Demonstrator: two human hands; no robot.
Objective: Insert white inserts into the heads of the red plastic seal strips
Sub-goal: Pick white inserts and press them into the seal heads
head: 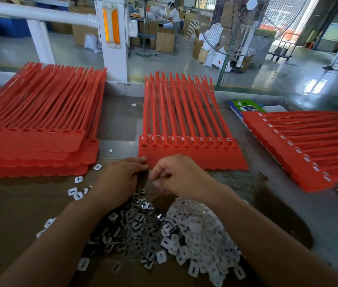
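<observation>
A red sheet of seal strips lies in the middle of the table, heads toward me, with white showing in most head slots. Just in front of its near left corner my left hand and my right hand meet, fingers curled, fingertips close together. What they pinch is too small to make out. Below the hands lies a heap of white inserts on the right and small metal clips on the left.
A thick stack of red strips sits at the left, another stack with white inserts at the right. Loose inserts are scattered on brown cardboard. A standing fan is beyond the table.
</observation>
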